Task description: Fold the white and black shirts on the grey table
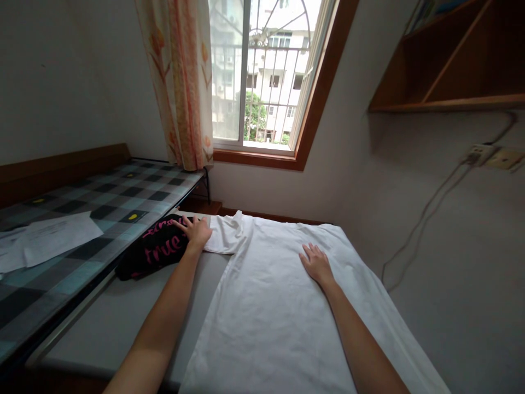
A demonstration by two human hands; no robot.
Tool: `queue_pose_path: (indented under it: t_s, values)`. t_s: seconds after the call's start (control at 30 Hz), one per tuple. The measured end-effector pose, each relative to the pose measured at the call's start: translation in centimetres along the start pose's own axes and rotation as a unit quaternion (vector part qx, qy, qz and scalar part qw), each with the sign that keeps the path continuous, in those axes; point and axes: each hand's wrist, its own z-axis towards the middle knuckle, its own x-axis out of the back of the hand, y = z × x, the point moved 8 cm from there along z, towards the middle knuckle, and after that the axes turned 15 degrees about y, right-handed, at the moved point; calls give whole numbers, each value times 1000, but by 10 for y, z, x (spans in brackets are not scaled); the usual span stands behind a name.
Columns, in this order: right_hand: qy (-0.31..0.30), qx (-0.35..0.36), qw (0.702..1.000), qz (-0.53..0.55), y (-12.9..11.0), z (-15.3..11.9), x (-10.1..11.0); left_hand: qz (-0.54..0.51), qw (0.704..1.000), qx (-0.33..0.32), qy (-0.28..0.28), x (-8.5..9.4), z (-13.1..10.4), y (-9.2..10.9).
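Fingers splayed, gripping nothing, the left hand (199,233) rests on black cloth (139,257) at left; the right hand (319,266), fingers slightly parted, lies flat, empty, on white cloth (266,306).

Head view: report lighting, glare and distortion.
Head view: bright glare bleaches the scene beyond the brown-framed glass window; the brown wooden wall shelf sits in shadow; the spread white cloth garment is softly lit; the lens appears to slant upright edges.

Home bedroom — checked mattress (110,189), wooden headboard (61,164), flowered curtain (182,82), barred window (266,82).
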Motion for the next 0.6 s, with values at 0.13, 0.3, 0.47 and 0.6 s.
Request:
queue_pose_path:
  t_s: [0.13, 0.3, 0.47, 0.6]
  values:
    - [2, 0, 1000, -3, 1, 0, -1, 72, 996, 22, -41, -14, 2, -16]
    - [0, 2, 1000, -4, 1, 0, -1, 65, 997, -8, -45, -22, 1, -15]
    - [0, 3, 1000, -1, 0, 0, 0, -6, 999, 35, -15, -4, 8, -20]
    - [4, 5, 1000, -8, 0, 0, 0, -52, 995, 66, 58, 20, 17, -24]
